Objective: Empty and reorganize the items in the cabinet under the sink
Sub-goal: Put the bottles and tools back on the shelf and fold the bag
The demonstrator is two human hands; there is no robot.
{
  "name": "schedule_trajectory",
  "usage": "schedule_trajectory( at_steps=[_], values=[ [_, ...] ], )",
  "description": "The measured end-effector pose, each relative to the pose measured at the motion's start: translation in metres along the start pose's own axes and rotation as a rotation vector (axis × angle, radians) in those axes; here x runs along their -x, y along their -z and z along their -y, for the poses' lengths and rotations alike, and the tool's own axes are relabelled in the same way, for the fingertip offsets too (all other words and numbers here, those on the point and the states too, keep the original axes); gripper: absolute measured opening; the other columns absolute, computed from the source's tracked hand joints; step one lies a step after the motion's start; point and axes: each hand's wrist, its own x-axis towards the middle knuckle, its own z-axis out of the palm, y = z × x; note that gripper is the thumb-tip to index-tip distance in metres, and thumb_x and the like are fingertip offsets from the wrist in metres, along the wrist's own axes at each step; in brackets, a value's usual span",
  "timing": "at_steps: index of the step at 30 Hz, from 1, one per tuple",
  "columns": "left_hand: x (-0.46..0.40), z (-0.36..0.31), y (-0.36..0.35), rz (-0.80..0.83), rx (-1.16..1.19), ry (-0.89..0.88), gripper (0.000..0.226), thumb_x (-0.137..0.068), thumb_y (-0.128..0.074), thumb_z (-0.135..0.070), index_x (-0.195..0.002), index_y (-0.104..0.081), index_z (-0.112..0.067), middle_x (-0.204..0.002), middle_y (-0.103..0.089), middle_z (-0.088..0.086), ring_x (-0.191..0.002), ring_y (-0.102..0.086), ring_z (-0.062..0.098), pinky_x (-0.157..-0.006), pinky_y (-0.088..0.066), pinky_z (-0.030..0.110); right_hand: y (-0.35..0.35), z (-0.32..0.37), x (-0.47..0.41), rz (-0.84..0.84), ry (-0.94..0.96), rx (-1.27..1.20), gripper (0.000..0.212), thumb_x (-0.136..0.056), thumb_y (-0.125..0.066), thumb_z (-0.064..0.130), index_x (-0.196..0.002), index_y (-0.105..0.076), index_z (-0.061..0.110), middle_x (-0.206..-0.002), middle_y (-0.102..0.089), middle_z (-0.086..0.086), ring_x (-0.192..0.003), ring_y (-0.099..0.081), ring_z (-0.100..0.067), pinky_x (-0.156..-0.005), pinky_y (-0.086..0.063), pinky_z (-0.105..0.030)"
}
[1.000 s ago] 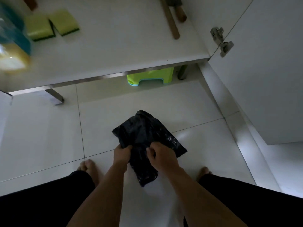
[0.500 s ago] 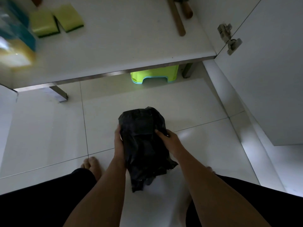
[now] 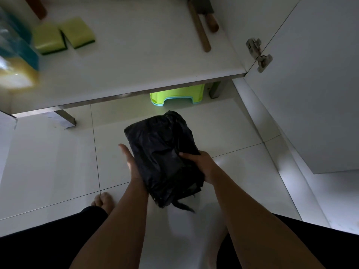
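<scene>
We hold the black plastic bag (image 3: 165, 154) above the white tiled floor (image 3: 48, 162), in front of the open cabinet. The cabinet shelf (image 3: 136, 61) ends in a metal-trimmed front edge just beyond the bag, and the open door (image 3: 314, 94) stands along our right, its hinge (image 3: 259, 55) at the shelf's corner. Bare tile lies open to the left and between the bag and the shelf edge. On the shelf, two green sponges (image 3: 64, 34) sit side by side at the left, wooden handles (image 3: 200, 26) at the right, and a blurred blue and yellow thing at the far left edge. A green stool (image 3: 176, 95) shows under the shelf.

Our left hand (image 3: 130, 162) lies flat and open against the bag's left side, fingers extended. Our right hand (image 3: 202, 164) has its grip clamped on the bag's right edge, fingers over the top.
</scene>
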Motion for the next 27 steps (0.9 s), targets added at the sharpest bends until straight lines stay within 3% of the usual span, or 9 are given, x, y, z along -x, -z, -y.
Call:
schedule_trajectory(
  at_steps=[3,7,12,14,16,19,21,25,27],
  values=[
    [-0.008,-0.028,0.013,-0.057,-0.044,0.062,0.118,-0.061,-0.032,-0.103,-0.134,-0.063,-0.016,-0.139,-0.060,0.019,-0.122,-0.060,0.044,-0.105,-0.042,0.059,0.014,0.014,-0.013,0.006,0.024,0.157,0.057,-0.069,-0.091,0.029,-0.120,-0.072,0.010,-0.108,-0.076,-0.008,-0.099,-0.074,-0.027,-0.098,-0.055,-0.044],
    [-0.014,-0.065,0.033,0.064,-0.210,0.244,0.126,-0.057,-0.043,-0.102,-0.141,-0.052,-0.008,-0.141,-0.058,0.020,-0.128,-0.053,0.048,-0.109,-0.030,0.073,0.023,0.046,-0.035,0.083,-0.008,0.655,0.036,-0.073,-0.084,0.026,-0.107,-0.078,0.018,-0.099,-0.077,-0.006,-0.092,-0.073,-0.027,-0.091,-0.057,-0.039],
    [-0.026,-0.073,0.042,0.012,-0.798,0.338,0.104,-0.050,-0.086,-0.072,-0.129,-0.063,-0.008,-0.132,-0.063,0.022,-0.112,-0.066,0.031,-0.100,-0.051,0.051,0.005,0.063,-0.047,0.164,0.036,0.984,0.013,-0.074,-0.074,0.023,-0.084,-0.077,0.015,-0.080,-0.073,-0.003,-0.074,-0.068,-0.023,-0.069,-0.049,-0.032],
    [-0.031,-0.062,0.044,-0.030,-0.969,0.250,0.076,-0.057,-0.092,-0.052,-0.116,-0.069,-0.010,-0.126,-0.065,0.024,-0.094,-0.070,0.027,-0.090,-0.056,0.043,0.001,0.052,-0.053,0.107,0.098,0.914,0.024,-0.075,-0.078,0.023,-0.097,-0.077,0.015,-0.093,-0.074,-0.004,-0.088,-0.069,-0.022,-0.077,-0.052,-0.034],
    [-0.034,-0.051,0.052,-0.161,-0.997,0.167,0.048,-0.078,-0.081,-0.046,-0.110,-0.071,-0.012,-0.119,-0.069,0.023,-0.091,-0.071,0.027,-0.092,-0.056,0.047,0.002,0.036,-0.058,-0.026,0.135,0.930,0.066,-0.068,-0.080,0.047,-0.127,-0.064,0.023,-0.125,-0.066,-0.003,-0.117,-0.061,-0.025,-0.101,-0.046,-0.043],
    [-0.029,-0.039,0.059,-0.241,-0.958,0.133,0.081,-0.069,-0.060,-0.086,-0.118,-0.069,-0.022,-0.109,-0.077,0.006,-0.099,-0.073,0.024,-0.091,-0.055,0.044,0.011,0.015,-0.054,-0.374,-0.034,1.147,0.110,-0.059,-0.066,0.082,-0.151,-0.028,0.035,-0.150,-0.038,-0.008,-0.140,-0.036,-0.035,-0.111,-0.013,-0.071],
    [-0.027,-0.029,0.064,-0.199,-0.968,0.107,0.093,-0.057,-0.064,-0.092,-0.125,-0.063,-0.029,-0.111,-0.076,0.001,-0.102,-0.072,0.021,-0.086,-0.055,0.040,0.016,0.005,-0.049,-0.546,-0.098,1.156,0.115,-0.062,-0.063,0.085,-0.154,-0.016,0.034,-0.156,-0.026,-0.013,-0.144,-0.024,-0.039,-0.108,-0.006,-0.075],
    [-0.033,-0.014,0.068,-0.238,-0.978,0.007,0.052,-0.074,-0.089,-0.027,-0.120,-0.067,-0.020,-0.110,-0.076,0.004,-0.094,-0.075,0.020,-0.077,-0.061,0.037,0.013,-0.017,-0.047,-0.585,-0.199,0.927,0.107,-0.071,-0.070,0.072,-0.153,-0.014,0.031,-0.151,-0.026,-0.015,-0.138,-0.028,-0.040,-0.107,-0.029,-0.066],
    [-0.037,-0.009,0.072,-0.261,-1.052,-0.015,0.037,-0.076,-0.087,-0.025,-0.110,-0.073,-0.018,-0.104,-0.077,0.003,-0.092,-0.076,0.019,-0.085,-0.061,0.041,0.009,-0.027,-0.046,-0.571,-0.193,0.862,0.092,-0.080,-0.069,0.063,-0.152,-0.022,0.027,-0.148,-0.029,-0.016,-0.136,-0.029,-0.040,-0.104,-0.038,-0.061]
  ],
)
